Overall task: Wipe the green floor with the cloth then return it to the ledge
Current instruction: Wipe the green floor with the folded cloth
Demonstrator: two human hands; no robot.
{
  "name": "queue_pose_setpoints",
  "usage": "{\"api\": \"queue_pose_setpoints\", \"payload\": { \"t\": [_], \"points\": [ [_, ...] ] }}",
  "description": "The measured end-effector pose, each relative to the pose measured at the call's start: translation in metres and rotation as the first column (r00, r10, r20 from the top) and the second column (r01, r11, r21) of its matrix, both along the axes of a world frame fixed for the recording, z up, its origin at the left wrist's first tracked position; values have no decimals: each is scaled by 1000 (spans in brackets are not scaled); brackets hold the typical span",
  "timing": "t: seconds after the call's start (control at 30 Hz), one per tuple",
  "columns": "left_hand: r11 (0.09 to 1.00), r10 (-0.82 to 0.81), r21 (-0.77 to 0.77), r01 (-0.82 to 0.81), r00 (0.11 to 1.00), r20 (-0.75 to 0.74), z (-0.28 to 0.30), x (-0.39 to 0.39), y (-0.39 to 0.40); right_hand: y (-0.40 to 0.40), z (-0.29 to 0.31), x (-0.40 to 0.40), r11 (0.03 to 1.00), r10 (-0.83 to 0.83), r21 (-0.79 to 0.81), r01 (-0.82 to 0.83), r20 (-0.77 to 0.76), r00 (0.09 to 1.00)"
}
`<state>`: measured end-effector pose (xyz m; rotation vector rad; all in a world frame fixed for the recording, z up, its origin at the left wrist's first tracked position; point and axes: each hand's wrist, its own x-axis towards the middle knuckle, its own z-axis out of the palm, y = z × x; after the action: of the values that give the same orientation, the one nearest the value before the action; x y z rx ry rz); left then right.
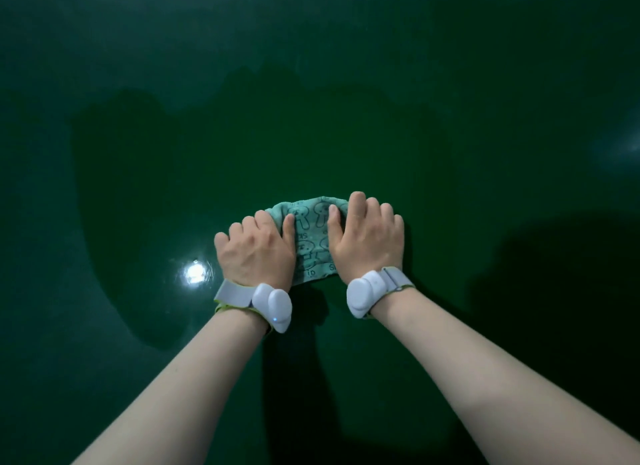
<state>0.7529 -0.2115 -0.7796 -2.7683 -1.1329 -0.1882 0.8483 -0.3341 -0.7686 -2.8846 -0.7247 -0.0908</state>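
Note:
A pale green cloth (pixel 313 237) with cartoon prints lies bunched on the dark green floor (pixel 311 125), in the middle of the view. My left hand (pixel 256 253) presses on its left side, fingers curled over the edge. My right hand (pixel 365 239) presses on its right side in the same way. Only the strip of cloth between the two hands shows. Both wrists carry a white band with a device. The ledge is out of view.
A darker wet patch spreads over the floor around and beyond the cloth. A bright lamp reflection (pixel 195 271) glints just left of my left wrist. A dark shadow (pixel 554 291) covers the floor at the right.

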Motion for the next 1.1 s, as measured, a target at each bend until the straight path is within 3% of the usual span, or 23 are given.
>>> {"api": "queue_pose_setpoints", "payload": {
  "t": [0.2, 0.37, 0.57, 0.67, 0.8, 0.93, 1.1],
  "points": [
    [985, -113, 149, 92, 984, 140, -23, 25, 26, 11, -18, 26, 996, 59, 58, -65, 97, 994],
    [987, -100, 138, 80, 985, 139, -26, 75, 57, 45, -21, 74, 995, 77, 49, -86, 164, 983],
    [981, -181, 63, 182, 983, -21, -5, 145, 99, 92, -21, 136, 999, 51, -4, -51, 170, 984],
    [984, -180, -21, 179, 982, -58, 1, 173, 117, 115, -25, 163, 1000, 18, 15, -22, 184, 983],
    [989, -148, -17, 147, 984, -102, 5, 203, 137, 144, -27, 201, 999, 40, -14, -38, 169, 985],
    [996, -45, -79, 34, 989, -141, 10, 195, 129, 158, -17, 224, 989, 133, -95, -117, 192, 972],
    [992, -108, -96, 83, 953, -285, 18, 173, 102, 157, -12, 222, 964, 227, -180, -198, 163, 960]
  ]
}}
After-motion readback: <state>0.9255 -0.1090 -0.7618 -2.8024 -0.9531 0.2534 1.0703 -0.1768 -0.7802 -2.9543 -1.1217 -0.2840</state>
